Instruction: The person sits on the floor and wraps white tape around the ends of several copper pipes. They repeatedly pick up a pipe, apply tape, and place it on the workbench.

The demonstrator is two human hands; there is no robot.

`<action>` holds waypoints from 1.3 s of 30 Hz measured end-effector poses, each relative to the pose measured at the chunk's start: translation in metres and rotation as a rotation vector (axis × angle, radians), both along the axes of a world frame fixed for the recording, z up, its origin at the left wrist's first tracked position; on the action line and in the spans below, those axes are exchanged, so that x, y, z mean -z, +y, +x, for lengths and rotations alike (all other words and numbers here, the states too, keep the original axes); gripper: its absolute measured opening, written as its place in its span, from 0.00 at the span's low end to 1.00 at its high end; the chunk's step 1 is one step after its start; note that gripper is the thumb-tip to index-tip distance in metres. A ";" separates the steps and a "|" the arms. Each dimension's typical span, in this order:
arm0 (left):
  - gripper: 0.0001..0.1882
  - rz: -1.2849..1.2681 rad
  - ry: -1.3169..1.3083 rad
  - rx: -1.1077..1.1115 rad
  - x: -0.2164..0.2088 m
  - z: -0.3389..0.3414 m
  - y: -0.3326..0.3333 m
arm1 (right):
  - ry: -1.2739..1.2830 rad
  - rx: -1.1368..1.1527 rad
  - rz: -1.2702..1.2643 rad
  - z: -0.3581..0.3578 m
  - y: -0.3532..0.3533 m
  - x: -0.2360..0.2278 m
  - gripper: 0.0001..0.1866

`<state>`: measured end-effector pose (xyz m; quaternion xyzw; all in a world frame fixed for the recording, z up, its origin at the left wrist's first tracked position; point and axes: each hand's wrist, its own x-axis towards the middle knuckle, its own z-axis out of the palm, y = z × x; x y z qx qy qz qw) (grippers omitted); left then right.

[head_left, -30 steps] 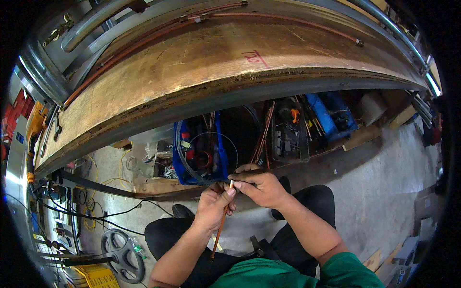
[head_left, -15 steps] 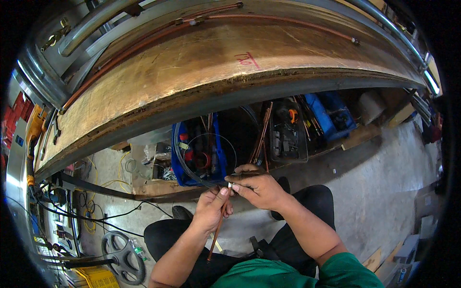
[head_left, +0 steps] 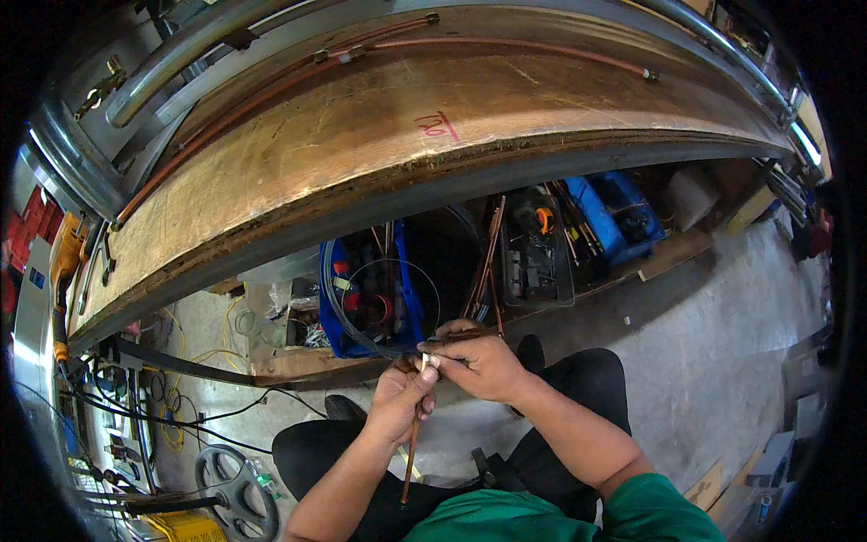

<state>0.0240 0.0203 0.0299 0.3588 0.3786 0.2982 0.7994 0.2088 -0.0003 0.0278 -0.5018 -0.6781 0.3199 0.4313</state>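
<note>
A thin copper tube point(head_left: 410, 462) slants down from my left hand point(head_left: 400, 402), which is closed around its upper part. At the tube's top end, my right hand point(head_left: 483, 366) pinches a small white piece point(head_left: 425, 359) between thumb and fingers. The two hands meet there, and the fingertips hide much of the joint. The tube's lower end hangs free above my lap. Just beyond the hands, a loop of thin grey wire point(head_left: 330, 303) curves over a blue bin point(head_left: 413, 316) of tools; whether it touches my fingers I cannot tell.
Ahead is a wooden workbench point(head_left: 298, 135) with long copper pipes point(head_left: 506, 41) on top. Its lower shelf holds a clear bin point(head_left: 535, 287) with an orange tape measure point(head_left: 544, 219), and another blue bin point(head_left: 623, 230). To the left lie a steering wheel point(head_left: 206, 479) and cables point(head_left: 226, 418).
My hands stay together and shift slightly down and left in the picture. The copper tube hangs more upright now. The bench also appears shifted left as the view moves.
</note>
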 end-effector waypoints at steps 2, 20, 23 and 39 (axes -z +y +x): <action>0.12 -0.005 0.004 -0.001 0.005 -0.001 0.001 | 0.000 0.002 -0.010 -0.001 -0.002 -0.001 0.15; 0.15 -0.038 -0.018 -0.011 0.004 -0.009 0.006 | -0.112 0.039 0.155 -0.005 0.001 -0.010 0.15; 0.16 -0.045 -0.018 0.005 0.000 -0.010 0.006 | -0.064 0.028 0.160 -0.005 0.001 -0.013 0.14; 0.11 -0.116 -0.085 0.057 0.015 -0.007 0.005 | 0.097 0.035 -0.042 0.000 -0.002 0.003 0.14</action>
